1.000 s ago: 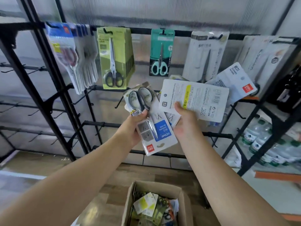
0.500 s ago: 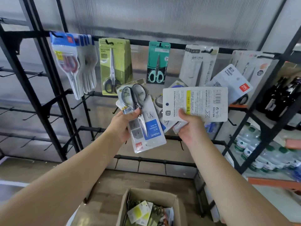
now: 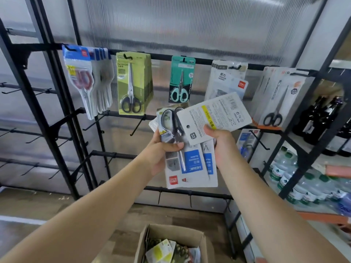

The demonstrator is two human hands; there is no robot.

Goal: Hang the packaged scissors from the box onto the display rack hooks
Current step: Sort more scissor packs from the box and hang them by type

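Cardboard box (image 3: 167, 234) cut off by the bottom edge; print on the white pack (image 3: 214, 118) too blurred to read.

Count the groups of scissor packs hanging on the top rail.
5: blue-topped packs far left, olive-green packs, one teal pack, white packs, then white packs far right. Packs behind each front one are hidden.

A shop: a black display rack (image 3: 57, 118) with hooks carries rows of packaged scissors (image 3: 131, 86), beside shelves of water bottles (image 3: 296, 179) and dark bottles (image 3: 321, 118).
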